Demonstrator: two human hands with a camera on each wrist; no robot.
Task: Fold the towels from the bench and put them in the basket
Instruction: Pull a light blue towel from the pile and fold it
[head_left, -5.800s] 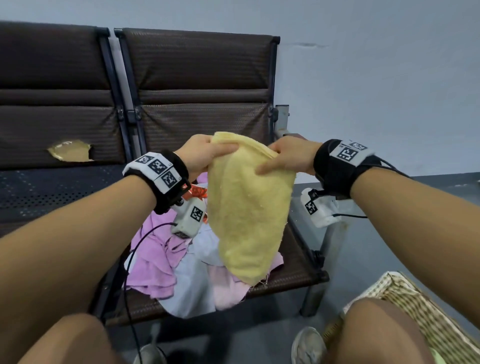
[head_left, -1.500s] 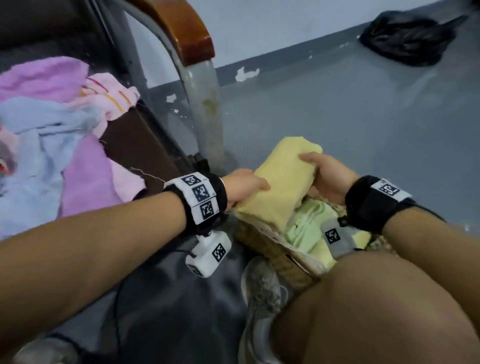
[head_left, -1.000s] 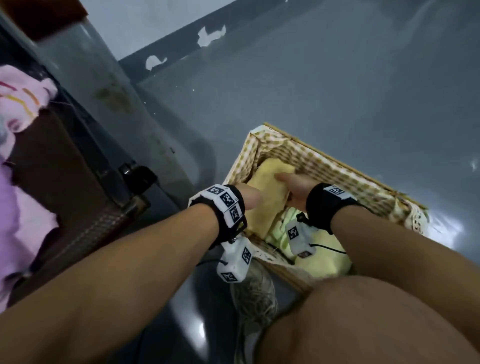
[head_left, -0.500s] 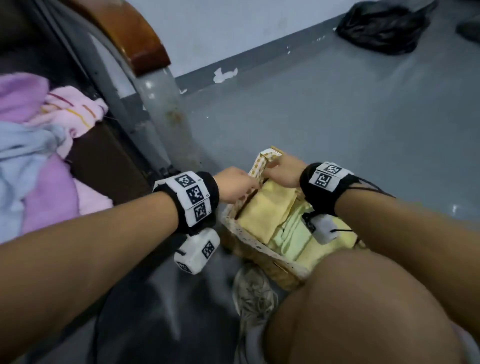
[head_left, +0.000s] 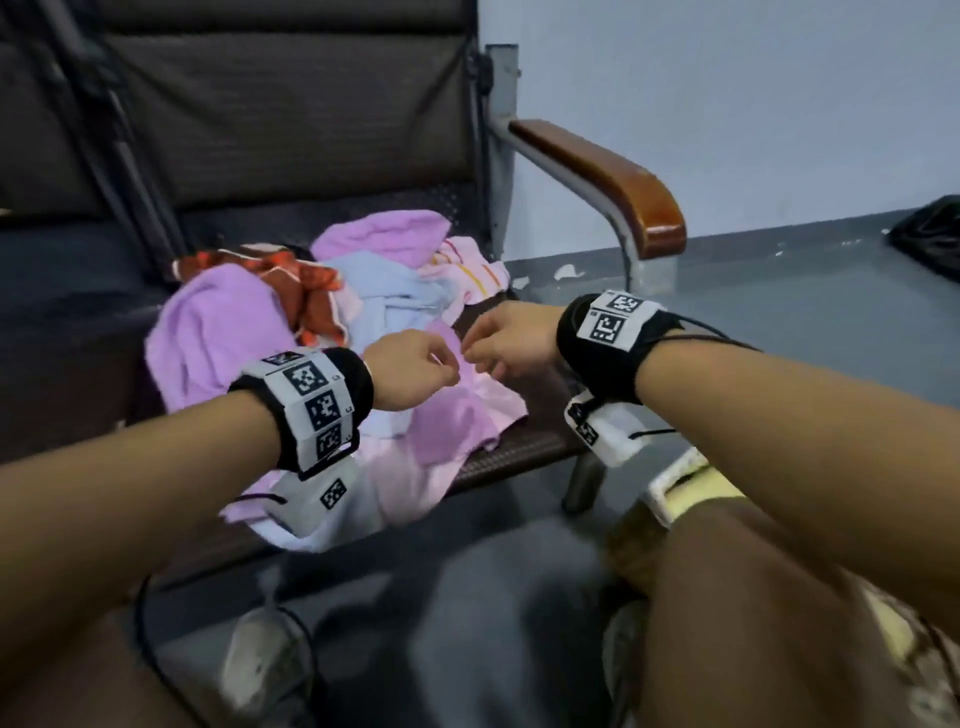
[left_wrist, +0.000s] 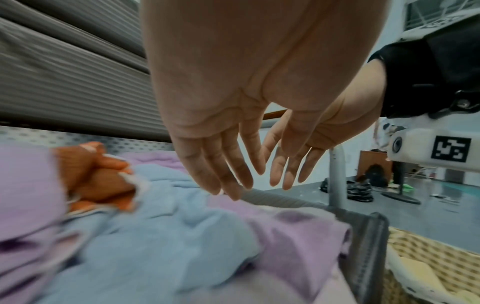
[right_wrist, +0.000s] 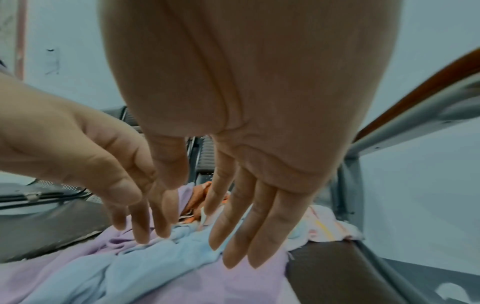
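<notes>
The left hand (head_left: 410, 370) and right hand (head_left: 511, 335) hover side by side over the towel pile (head_left: 332, 332), fingers straight and loose, holding nothing. The pile, lilac, blue, orange and striped pink, lies crumpled on the surface (head_left: 519, 452). The basket (left_wrist: 426, 259) stands on the floor beside it, with a folded yellow towel (left_wrist: 418, 273) inside.
</notes>
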